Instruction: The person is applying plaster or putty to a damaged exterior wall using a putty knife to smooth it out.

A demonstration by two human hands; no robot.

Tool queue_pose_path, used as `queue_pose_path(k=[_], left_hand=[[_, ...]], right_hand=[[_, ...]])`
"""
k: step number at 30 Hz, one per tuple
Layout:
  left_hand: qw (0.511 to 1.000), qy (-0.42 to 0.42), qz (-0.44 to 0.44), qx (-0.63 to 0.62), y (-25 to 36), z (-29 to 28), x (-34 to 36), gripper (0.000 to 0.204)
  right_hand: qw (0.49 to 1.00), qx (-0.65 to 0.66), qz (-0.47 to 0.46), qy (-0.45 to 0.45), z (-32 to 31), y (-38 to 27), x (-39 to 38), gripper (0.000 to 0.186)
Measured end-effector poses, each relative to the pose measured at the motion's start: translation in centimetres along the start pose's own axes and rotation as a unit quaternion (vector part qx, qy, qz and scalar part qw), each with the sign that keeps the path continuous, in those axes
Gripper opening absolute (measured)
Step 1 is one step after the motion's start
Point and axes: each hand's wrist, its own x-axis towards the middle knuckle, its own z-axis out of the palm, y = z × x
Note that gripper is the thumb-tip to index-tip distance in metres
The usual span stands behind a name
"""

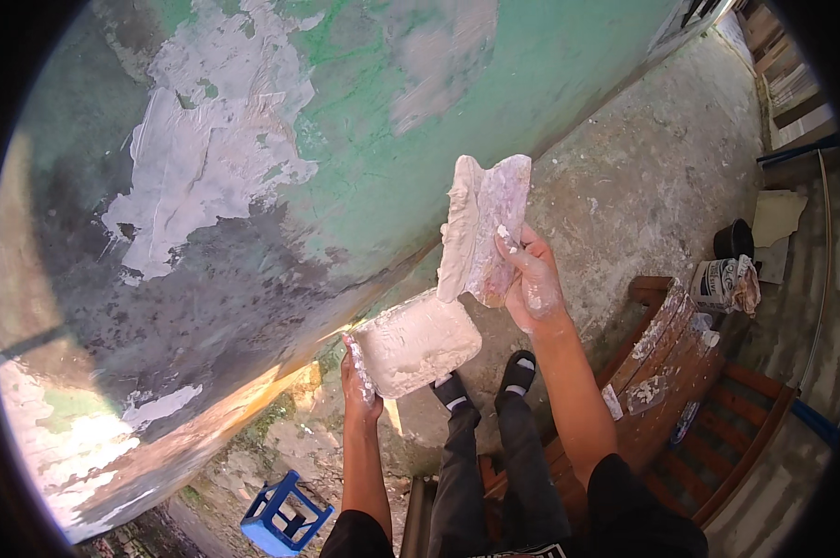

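- On my head view, a green wall (383, 177) with rough pale patches (215, 139) fills the upper left, its foot slanting up to the right along the concrete floor (653, 158).
- To the right I have a reddish-brown wooden tabletop (688, 365), crusted with pale material; its slatted part (732, 432) lies toward the lower right.
- Near the tabletop's upper right corner I see a whitish bucket (713, 284); a black container (733, 240) and a pale sheet (778, 216) are just beyond.
- A blue plastic stool (269, 537) is low on the left, and the wearer's sandalled feet (518, 372) show below the hands; the tabletop crowds the right forearm's side.
- The left hand (360, 381) has its fingers closed around the left end of a shallow tray (406, 349) coated in pale paste, held out in front, near the wall's foot.
- The right hand (532, 279) pinches a pale spreader (499, 209), thumb on its face, fingers mostly hidden behind; it is held between wall and tabletop.
- I read the spreader's long axis as nearly upright in view, top leaning right, its paste-loaded edge toward the wall.
- The tray's long axis slants up to the right; the spreader's lower end overlaps its far corner, and I cannot tell whether they touch.
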Motion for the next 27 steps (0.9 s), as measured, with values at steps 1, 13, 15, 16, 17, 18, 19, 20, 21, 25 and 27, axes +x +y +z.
queue_pose_path(k=[1,13,15,16,17,18,19,20,21,25,27], left_hand=[[1.0,-0.015,0.005,0.004,0.3,0.2,0.0,0.054],[0.995,-0.007,0.033,-0.092,0.7,3.6,0.7,0.062],[0.994,-0.005,0.022,-0.102,-0.1,3.9,0.7,0.064],[0.995,-0.002,0.02,-0.102,-0.3,3.7,0.7,0.064],[0.994,0.008,0.023,-0.109,-0.5,3.5,0.7,0.064],[0.993,0.018,0.027,-0.115,-0.8,3.4,0.6,0.063],[0.993,0.018,0.025,-0.115,-1.0,3.4,0.7,0.063],[0.992,0.015,0.024,-0.121,-1.3,3.3,0.8,0.064],[0.991,0.012,0.024,-0.128,-1.5,3.2,0.9,0.064],[0.988,-0.012,0.023,-0.154,-2.0,1.9,1.3,0.065],[0.985,-0.016,0.011,-0.169,-1.8,1.9,1.3,0.065]], right_hand=[[1.0,0.005,0.001,0.002,0.3,-0.3,0.2,0.033],[0.945,-0.279,0.05,0.164,-2.0,2.0,-6.7,0.03],[0.945,-0.272,0.04,0.176,-3.5,2.4,-6.9,0.03],[0.949,-0.256,0.031,0.184,-3.8,2.7,-7.0,0.031],[0.948,-0.256,0.034,0.185,-4.0,2.7,-7.1,0.031],[0.943,-0.258,0.059,0.203,-4.3,2.4,-7.3,0.031],[0.936,-0.261,0.08,0.221,-4.6,2.0,-7.4,0.031],[0.936,-0.262,0.081,0.223,-4.9,1.8,-7.4,0.031],[0.931,-0.279,0.057,0.228,-5.2,1.8,-7.5,0.03],[0.926,-0.283,0.048,0.246,-6.3,1.0,-7.4,0.03],[0.933,-0.266,0.039,0.238,-6.8,0.3,-7.2,0.03]])
